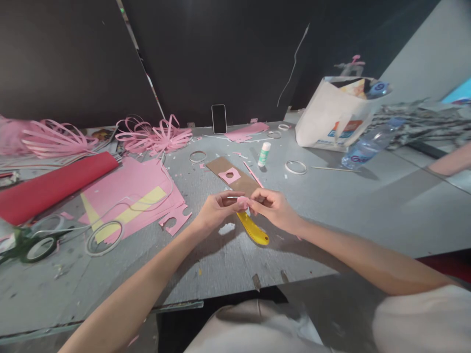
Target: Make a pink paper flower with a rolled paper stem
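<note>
My left hand (217, 211) and my right hand (274, 208) meet over the middle of the grey table (206, 274). Between their fingertips they pinch a small pink paper piece (243, 200). Just below it lies a yellow cutter (255, 231), its upper end hidden by my hands. Behind them, a brown cardboard strip (243, 182) carries a pink paper scrap with a hole (224, 175). A thin pink strip (253, 175) rests beside the cardboard. Farther back, a glue stick (264, 154) stands upright.
Pink sheets (136, 181), a red roll (59, 184) and green-handled scissors (33, 247) lie at the left. Tape rings (296, 167) are scattered about. A phone (219, 119) leans at the back. At the right are a white bag (327, 115), a bottle (371, 144) and another person's arm (451, 159).
</note>
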